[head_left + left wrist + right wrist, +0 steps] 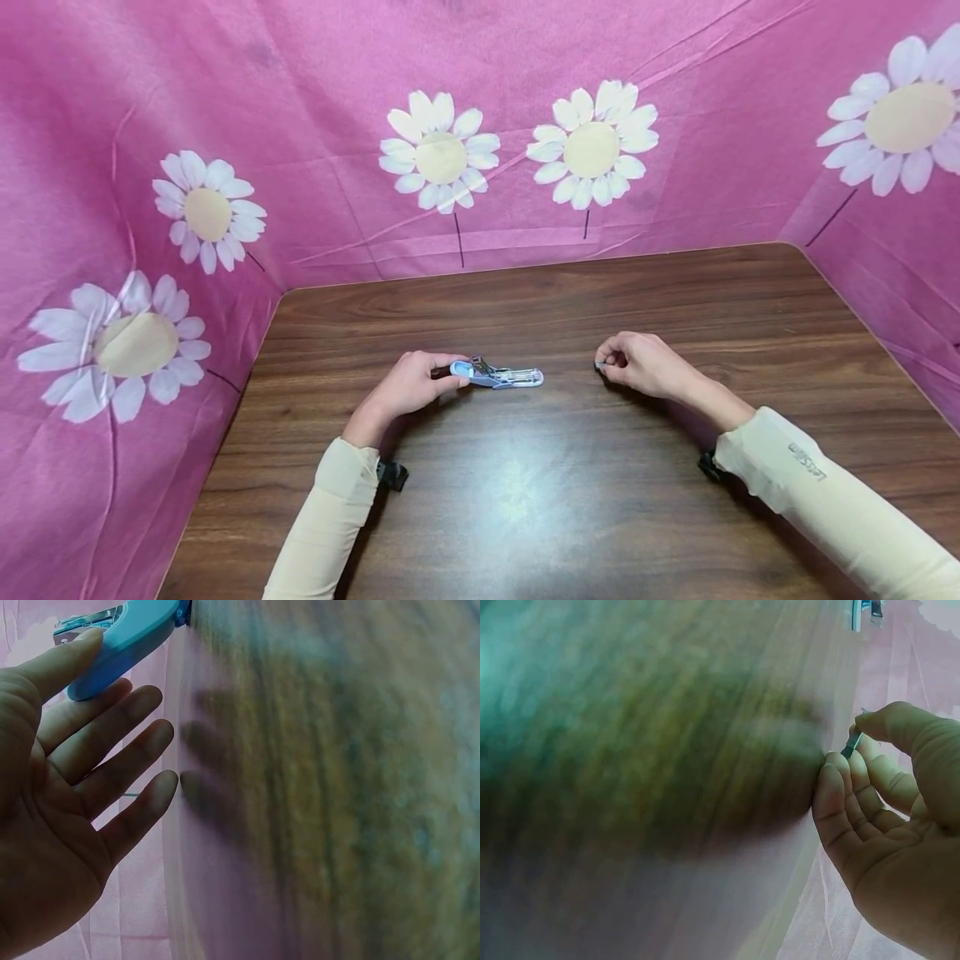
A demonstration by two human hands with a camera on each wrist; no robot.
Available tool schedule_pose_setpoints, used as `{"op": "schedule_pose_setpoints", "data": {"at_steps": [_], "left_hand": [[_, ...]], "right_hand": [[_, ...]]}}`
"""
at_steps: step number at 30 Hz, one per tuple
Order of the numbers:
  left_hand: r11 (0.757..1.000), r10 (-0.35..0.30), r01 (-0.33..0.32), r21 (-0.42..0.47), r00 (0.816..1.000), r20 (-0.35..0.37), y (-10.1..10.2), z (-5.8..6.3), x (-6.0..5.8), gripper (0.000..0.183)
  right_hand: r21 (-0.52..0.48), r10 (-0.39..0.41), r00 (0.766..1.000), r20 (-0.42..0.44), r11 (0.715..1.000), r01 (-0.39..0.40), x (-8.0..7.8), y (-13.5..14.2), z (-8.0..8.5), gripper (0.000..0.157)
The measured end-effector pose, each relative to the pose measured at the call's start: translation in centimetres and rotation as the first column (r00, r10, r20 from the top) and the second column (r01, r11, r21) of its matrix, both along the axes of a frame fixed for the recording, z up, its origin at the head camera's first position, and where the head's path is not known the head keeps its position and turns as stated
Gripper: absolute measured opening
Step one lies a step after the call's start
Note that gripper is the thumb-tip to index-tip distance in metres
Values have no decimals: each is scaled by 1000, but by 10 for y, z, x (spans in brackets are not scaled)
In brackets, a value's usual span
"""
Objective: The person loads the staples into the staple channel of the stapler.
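Note:
A light blue stapler (504,378) lies opened out on the table, its metal inner parts showing. My left hand (411,383) pinches one end of it between thumb and forefinger. In the left wrist view the blue stapler body (139,645) is under the thumb, while the other fingers are spread and apart from it. To the right, my right hand (647,365) pinches a small grey strip of staples (851,742) between thumb and fingertips, just above or at the table. A gap of bare wood separates this strip from the stapler.
The brown wooden table (517,500) has a bright light reflection near its front. A pink cloth (322,167) with large white flowers hangs behind and along both sides of the table. Dark wrist straps (393,475) sit at both sleeves.

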State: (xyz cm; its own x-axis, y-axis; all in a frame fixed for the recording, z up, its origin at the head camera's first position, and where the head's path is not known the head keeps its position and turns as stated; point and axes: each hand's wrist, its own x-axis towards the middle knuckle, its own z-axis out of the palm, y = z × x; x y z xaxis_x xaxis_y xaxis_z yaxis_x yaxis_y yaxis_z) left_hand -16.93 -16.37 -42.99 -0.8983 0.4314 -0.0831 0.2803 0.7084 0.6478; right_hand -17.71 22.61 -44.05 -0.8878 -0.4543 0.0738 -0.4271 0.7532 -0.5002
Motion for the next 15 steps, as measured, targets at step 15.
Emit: {"op": "schedule_pose_setpoints", "data": {"at_steps": [15], "left_hand": [[1000,3,-3,18,1000,9,0,1,3,37]], "right_hand": [[-38,-34,999,-13,999,34,-3,-4,10,4]]}}
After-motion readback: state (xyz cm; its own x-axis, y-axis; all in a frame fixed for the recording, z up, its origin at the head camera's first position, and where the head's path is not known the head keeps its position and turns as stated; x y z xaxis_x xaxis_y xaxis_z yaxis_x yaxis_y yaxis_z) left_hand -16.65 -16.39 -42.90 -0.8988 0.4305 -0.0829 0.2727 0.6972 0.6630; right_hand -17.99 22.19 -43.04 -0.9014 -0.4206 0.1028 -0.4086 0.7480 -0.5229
